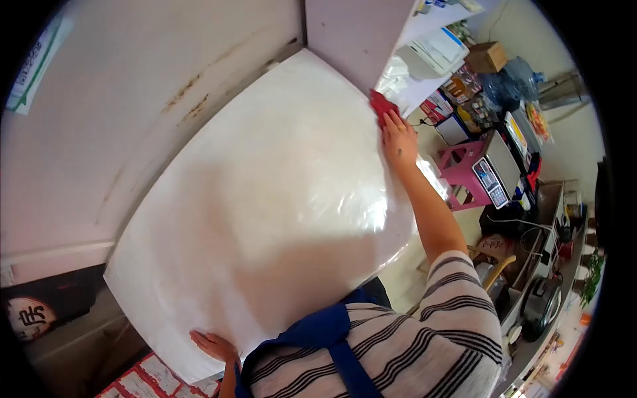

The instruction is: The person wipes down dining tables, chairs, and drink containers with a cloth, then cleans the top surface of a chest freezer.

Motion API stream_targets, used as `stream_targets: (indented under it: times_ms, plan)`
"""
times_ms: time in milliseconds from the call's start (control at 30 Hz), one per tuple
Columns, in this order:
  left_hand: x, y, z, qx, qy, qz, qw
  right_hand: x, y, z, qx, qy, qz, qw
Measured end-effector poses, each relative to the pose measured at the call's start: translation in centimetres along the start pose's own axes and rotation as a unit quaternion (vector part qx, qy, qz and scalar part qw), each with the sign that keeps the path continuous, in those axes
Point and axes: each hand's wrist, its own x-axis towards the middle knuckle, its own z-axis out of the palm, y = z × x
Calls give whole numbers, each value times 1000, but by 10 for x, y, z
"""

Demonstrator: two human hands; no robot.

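A white tabletop (252, 172) under a glossy, wrinkled clear cover fills the middle of the head view. At its far right edge, my right hand (400, 140) presses on a red cloth (383, 106), with the arm stretched out. My left hand (215, 345) lies flat near the table's lower left edge, its fingers extended and holding nothing. Light glares off the creased cover near the right side.
A stained pale wall (133, 146) borders the table on the left. Beyond the right edge are a pink stool (468, 174) bearing a digital scale (491, 182), a white printer (434, 53) and a cardboard box (486, 58). Red-and-white packages (149, 378) lie at lower left.
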Motion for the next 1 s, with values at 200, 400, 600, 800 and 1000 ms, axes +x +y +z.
stream_targets:
  times_ms: [200,400,600,800,1000]
  plan:
    - [-2,-3,3,23,-4,-8,1000,-112,91,-83,-63,-42,94,993]
    - [1,10,-1,13,-6,-37,999,-145,127,-141,-39,-34,307,950]
    - [0,5,2,30,6,-33,999,-95,18,-146,129,-88,-44,987]
    - [-2,2,-1,24,2,-18,1000,-87,-67,-51,143,-7,-6,990]
    - [0,12,-3,15,-5,-49,999,-105,-231,-52,287,-125,-232,921]
